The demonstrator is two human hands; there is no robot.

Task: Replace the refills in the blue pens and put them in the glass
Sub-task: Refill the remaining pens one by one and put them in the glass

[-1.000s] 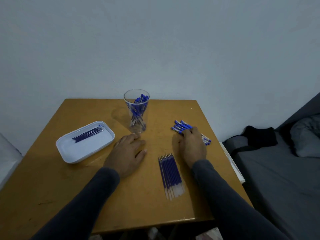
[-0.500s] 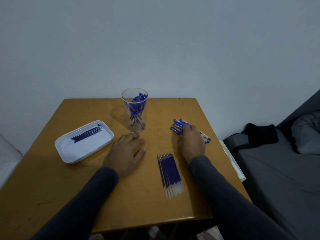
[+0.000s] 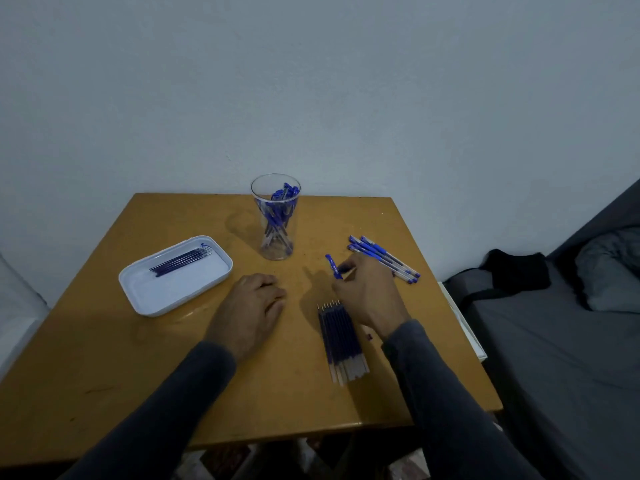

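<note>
Pinched in the fingers of the right hand (image 3: 367, 292) is a single blue pen (image 3: 334, 266), its capped end sticking up and to the left, clear of the wooden table (image 3: 104, 375). Just behind and to the right of that hand, the remaining blue pens (image 3: 384, 258) are laid side by side in a small pile on the table. A bundle of new refills (image 3: 341, 341) is laid directly in front of the right hand, tips pointing away from the person, with the right wrist just beside it. Nothing is held by the left hand (image 3: 251, 308); it is rested palm down on the table with its fingers loosely curled, well apart from the pen. The glass (image 3: 276, 216) is stood upright near the far edge, with several blue pens seen inside it. On the left, a white tray (image 3: 166, 299) is placed, and a few dark refills (image 3: 181, 262) are laid in it.
</note>
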